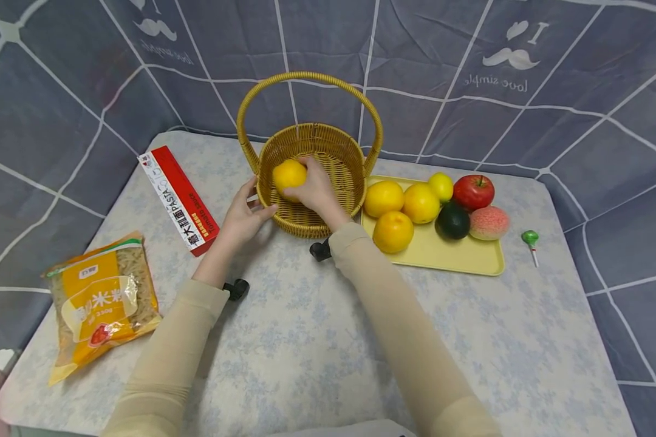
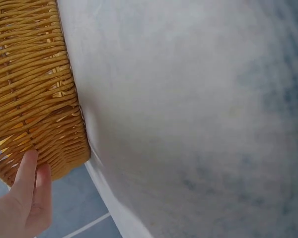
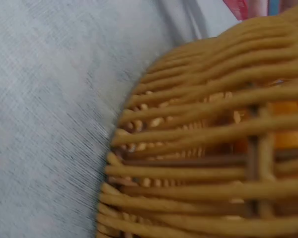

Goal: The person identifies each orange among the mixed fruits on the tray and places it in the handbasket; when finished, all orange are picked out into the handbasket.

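Observation:
A golden wicker basket (image 1: 306,229) with a tall arched handle stands at the back of the table. Inside it, by the left wall, my right hand (image 1: 318,189) grips an orange (image 1: 288,175) from its right side. My left hand (image 1: 243,220) is at the basket's left side, thumb and fingers spread. In the left wrist view, that hand's extended fingers (image 2: 29,171) rest against the woven wall (image 2: 37,94). Only the wicker (image 3: 198,181) close up fills much of the right wrist view, with orange colour showing through its gaps; the right hand is hidden there.
Right of the basket, a yellow tray (image 1: 448,260) bears several oranges (image 1: 393,232), a lemon (image 1: 440,187), a red apple (image 1: 474,192), a dark green avocado (image 1: 452,221) and a pink fruit (image 1: 489,223). A lollipop (image 1: 530,238) lies beyond. Leftward lie a pasta box (image 1: 179,200) and a pasta bag (image 1: 106,303).

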`<action>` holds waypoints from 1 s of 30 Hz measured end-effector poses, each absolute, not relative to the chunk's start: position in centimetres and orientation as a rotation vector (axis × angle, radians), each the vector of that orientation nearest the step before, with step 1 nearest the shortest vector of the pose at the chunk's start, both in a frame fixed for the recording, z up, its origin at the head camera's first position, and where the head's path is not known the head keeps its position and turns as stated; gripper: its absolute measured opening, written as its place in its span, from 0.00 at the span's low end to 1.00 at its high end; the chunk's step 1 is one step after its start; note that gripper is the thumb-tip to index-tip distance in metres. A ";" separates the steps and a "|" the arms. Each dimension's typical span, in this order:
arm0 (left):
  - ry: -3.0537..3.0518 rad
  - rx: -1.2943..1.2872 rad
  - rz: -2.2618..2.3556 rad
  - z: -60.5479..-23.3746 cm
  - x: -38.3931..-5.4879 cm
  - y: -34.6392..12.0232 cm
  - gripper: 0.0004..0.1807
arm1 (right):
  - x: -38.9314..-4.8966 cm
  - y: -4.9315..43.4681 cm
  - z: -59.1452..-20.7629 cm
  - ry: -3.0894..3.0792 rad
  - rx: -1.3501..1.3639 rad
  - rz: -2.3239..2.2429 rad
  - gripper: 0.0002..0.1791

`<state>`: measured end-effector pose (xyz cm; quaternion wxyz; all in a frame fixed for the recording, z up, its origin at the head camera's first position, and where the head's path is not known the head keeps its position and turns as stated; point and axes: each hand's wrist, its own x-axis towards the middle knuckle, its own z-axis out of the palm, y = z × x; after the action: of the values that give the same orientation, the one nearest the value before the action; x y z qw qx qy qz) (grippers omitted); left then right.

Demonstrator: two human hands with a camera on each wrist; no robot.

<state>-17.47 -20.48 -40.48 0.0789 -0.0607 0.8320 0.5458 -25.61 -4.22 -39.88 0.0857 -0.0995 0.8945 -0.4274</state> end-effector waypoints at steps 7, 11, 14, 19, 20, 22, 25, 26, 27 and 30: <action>2.484 -0.199 1.655 -40.5 -17.5 -20.2 0.47 | -25.7 -4.6 -40.2 2.644 -0.327 -1.198 0.43; 2.482 -0.208 1.660 -40.6 -17.6 -20.2 0.47 | -25.9 -4.7 -40.1 2.643 -0.380 -1.177 0.41; 2.486 -0.213 1.651 -40.5 -17.5 -20.2 0.47 | -26.0 -4.6 -40.1 2.630 -0.398 -1.178 0.41; 2.484 -0.213 1.647 -40.3 -17.5 -20.1 0.46 | -26.2 -3.9 -40.0 2.601 -0.381 -1.227 0.43; 2.483 -0.212 1.649 -40.3 -17.5 -20.0 0.46 | -26.2 -3.7 -40.0 2.596 -0.376 -1.235 0.43; 2.480 -0.212 1.650 -40.2 -17.5 -19.9 0.46 | -26.2 -3.3 -39.8 2.592 -0.377 -1.254 0.43; 2.465 -0.224 1.659 -40.1 -17.5 -19.9 0.46 | -26.2 -2.8 -39.6 2.596 -0.391 -1.256 0.42; 2.460 -0.230 1.662 -40.1 -17.4 -19.9 0.46 | -26.2 -2.6 -39.5 2.598 -0.394 -1.249 0.42; 2.456 -0.238 1.666 -40.1 -17.4 -19.9 0.46 | -26.1 -2.4 -39.4 2.603 -0.403 -1.241 0.42; 2.449 -0.252 1.673 -40.1 -17.4 -19.9 0.46 | -25.9 -1.9 -38.8 2.618 -0.430 -1.239 0.40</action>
<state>-17.41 -19.87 -40.12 0.0825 -0.0843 0.8199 0.5603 -25.88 -1.92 -38.82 0.1066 -0.1460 0.8891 -0.4206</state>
